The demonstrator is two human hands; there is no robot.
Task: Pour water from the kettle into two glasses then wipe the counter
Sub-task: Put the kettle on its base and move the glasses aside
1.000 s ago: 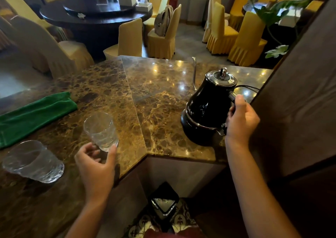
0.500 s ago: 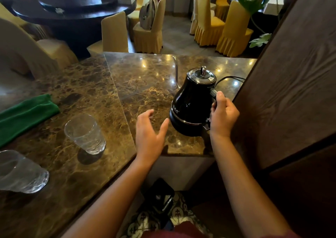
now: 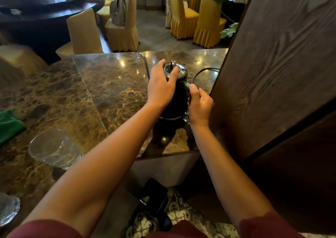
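**Q:** ok where's the kettle sitting and what are the hands doing?

**A:** The black electric kettle [image 3: 177, 99] stands upright on the marble counter [image 3: 109, 85], toward the right end, near the front edge and right next to the dark wood panel [image 3: 283, 65]. Its cord [image 3: 201, 72] loops off behind it toward that panel. The right hand [image 3: 200, 106] is curled around the handle, thumb up near the top of it. The left hand [image 3: 161, 86] is draped over the kettle's top with fingers spread loosely, fingertips resting on the shiny lid [image 3: 179, 70] by the knob. Can't tell if it's pressing down or just resting there.

**Q:** and the glasses?

**A:** Both are way over on the left part of the counter, well apart from the kettle. One glass tumbler [image 3: 54, 150] sits near the front edge, partly behind the left forearm. The second tumbler [image 3: 8, 208] is cut off at the bottom-left corner of the view. Too blurry to say how much water either holds.

**Q:** cloth?

**A:** The green cloth [image 3: 9, 126] lies at the far left edge of the counter, only partly in view, just beyond the first tumbler.
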